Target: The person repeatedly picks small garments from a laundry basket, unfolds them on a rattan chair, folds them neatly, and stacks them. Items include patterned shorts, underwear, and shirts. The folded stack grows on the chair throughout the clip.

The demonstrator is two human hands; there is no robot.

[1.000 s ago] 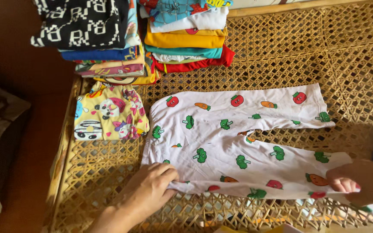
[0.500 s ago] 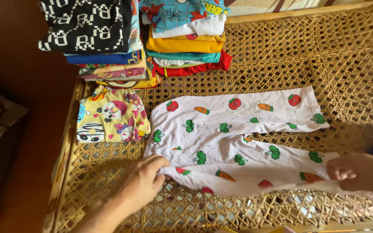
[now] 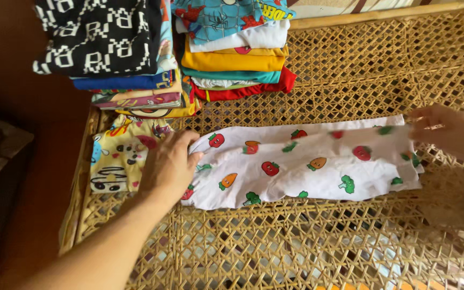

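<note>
The white cotton child's trousers with vegetable print (image 3: 307, 166) lie folded leg over leg on the woven cane seat (image 3: 350, 70). The left hand (image 3: 170, 164) pinches the waist end, the right hand (image 3: 447, 131) the cuffs; shorter folds seem left.

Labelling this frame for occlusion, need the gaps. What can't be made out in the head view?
- Waistband end of the white trousers: covered by the left hand.
- Cuff end: blurred by motion, under the right hand; grip unclear.
- Right forearm: cut off by the right edge.
- Yellow cartoon garment: partly hidden by the left hand.
- Two folded clothes piles: tops cut off by the top edge.
- Below the woven cane surface: too dim through the gaps.
</note>
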